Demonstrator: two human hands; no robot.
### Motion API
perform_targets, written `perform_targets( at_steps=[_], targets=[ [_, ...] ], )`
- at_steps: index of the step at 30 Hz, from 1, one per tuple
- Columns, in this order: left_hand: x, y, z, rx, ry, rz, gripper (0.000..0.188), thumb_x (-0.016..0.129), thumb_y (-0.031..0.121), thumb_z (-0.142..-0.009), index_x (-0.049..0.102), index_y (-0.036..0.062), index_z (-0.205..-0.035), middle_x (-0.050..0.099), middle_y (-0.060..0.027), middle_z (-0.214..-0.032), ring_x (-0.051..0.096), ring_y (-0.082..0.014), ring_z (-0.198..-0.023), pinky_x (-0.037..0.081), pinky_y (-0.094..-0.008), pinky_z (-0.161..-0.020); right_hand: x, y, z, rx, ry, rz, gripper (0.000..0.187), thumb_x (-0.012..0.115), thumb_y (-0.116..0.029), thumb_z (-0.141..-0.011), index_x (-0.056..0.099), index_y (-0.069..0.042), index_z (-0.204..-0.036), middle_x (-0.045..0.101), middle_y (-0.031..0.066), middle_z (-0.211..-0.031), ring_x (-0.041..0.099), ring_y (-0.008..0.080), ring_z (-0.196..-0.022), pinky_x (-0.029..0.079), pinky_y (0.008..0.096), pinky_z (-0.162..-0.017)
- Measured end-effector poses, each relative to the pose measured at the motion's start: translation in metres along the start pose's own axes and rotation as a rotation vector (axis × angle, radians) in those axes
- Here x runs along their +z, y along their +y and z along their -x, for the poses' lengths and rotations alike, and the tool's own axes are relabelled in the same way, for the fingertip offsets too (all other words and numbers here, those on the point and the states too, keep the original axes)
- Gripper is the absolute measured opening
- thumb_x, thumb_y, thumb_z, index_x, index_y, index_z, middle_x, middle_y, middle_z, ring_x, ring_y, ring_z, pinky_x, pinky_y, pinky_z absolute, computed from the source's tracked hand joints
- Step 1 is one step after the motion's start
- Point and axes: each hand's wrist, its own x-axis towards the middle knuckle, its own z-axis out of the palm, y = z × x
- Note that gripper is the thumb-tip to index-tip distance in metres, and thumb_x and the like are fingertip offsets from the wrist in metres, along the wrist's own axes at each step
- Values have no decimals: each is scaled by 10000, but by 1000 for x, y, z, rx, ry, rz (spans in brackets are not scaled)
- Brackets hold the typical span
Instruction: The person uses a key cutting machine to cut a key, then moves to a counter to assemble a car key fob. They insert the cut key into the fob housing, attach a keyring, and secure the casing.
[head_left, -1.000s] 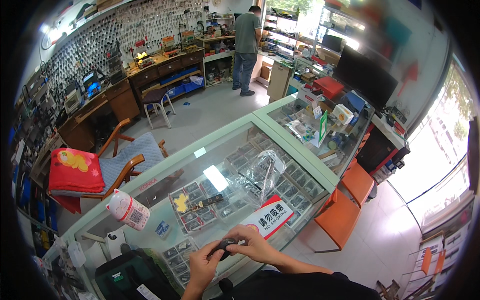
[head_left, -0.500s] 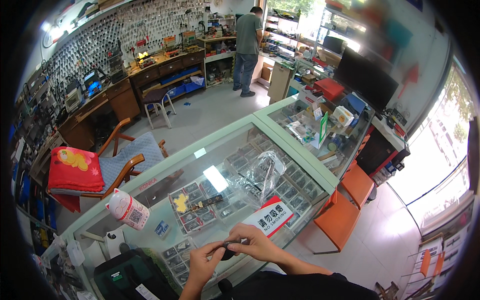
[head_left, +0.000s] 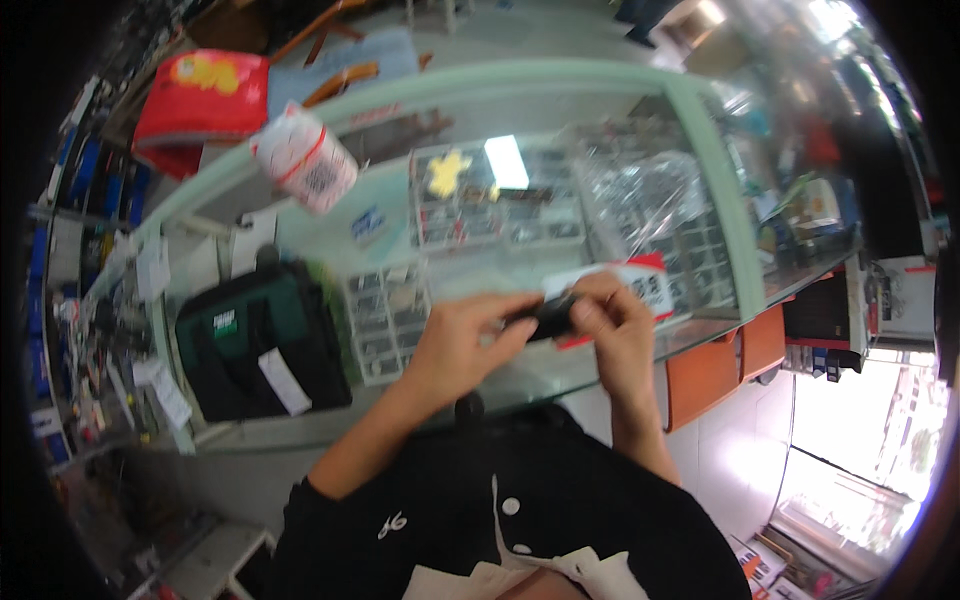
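Observation:
A small black object (head_left: 553,316), smooth and rounded, is held between both hands above the glass counter; blur hides its exact kind. My left hand (head_left: 458,342) reaches in from the left and pinches one end of it with thumb and fingers. From the other side, my right hand (head_left: 618,318) grips it with bent fingers and thumb. Just behind the right hand, partly covered by it, a red and white sign (head_left: 652,287) lies on the glass.
Compartment trays (head_left: 385,322) show through the counter, framed in pale green (head_left: 707,150). On top are a crumpled clear plastic bag (head_left: 640,195), a yellow charm (head_left: 447,172), a white cat-shaped container (head_left: 305,165) and a black-green bag (head_left: 230,375). Orange chairs (head_left: 703,378) stand at right.
My view has tipped downward, bringing in my shirt front and leaving only a person's lower legs at the top. Both hands still hold the black object, now seen higher and farther right.

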Motion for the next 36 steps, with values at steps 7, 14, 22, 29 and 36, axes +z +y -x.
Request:
perform_targets(
  at_steps=[7, 14, 22, 29, 36],
  targets=[
    [-3, -6, -3, -194, 115, 553, 279, 604, 21, -812, 590, -34, -1086, 620, -70, -906, 568, -83, -777, 475, -202, -705, 3, 10, -13, 22, -21, -239, 267, 549, -151, -875, 512, 44, -1053, 592, 128, -909, 618, 167, -743, 550, 314, -688],
    [-4, -6, -12, -97, 160, 447, 269, 635, -21, -767, 619, -32, -1036, 626, -82, -923, 577, -103, -815, 487, -214, -722, 6, 11, -20, 38, 5, -122, 283, 595, -92, -819, 497, 45, -1048, 583, 141, -936, 612, 189, -803, 564, 333, -692],
    [-2, -17, -15, -105, 172, 356, 268, 645, -13, -747, 638, -7, -1015, 616, -77, -930, 583, -108, -798, 490, -217, -720, 4, 26, -26, 56, 17, -286, 216, 560, 13, -773, 483, 32, -974, 533, 164, -997, 579, 225, -896, 566, 359, -688],
    [-11, -23, -18, -113, -68, 80, 323, 646, 135, -795, 479, 26, -1049, 619, -103, -880, 584, -122, -740, 455, -240, -648, 7, 38, -25, 70, -170, -115, 207, 625, 4, -761, 529, 10, -944, 514, 108, -975, 564, 176, -826, 526, 265, -646],
    [-13, -32, -5, -242, -79, 75, 199, 562, 158, -862, 553, -4, -978, 626, -105, -725, 572, -126, -612, 447, -238, -584, 8, 45, -26, 164, -163, 99, 228, 554, -14, -821, 574, 16, -1046, 503, 76, -903, 542, 119, -692, 493, 223, -543]
  ],
)
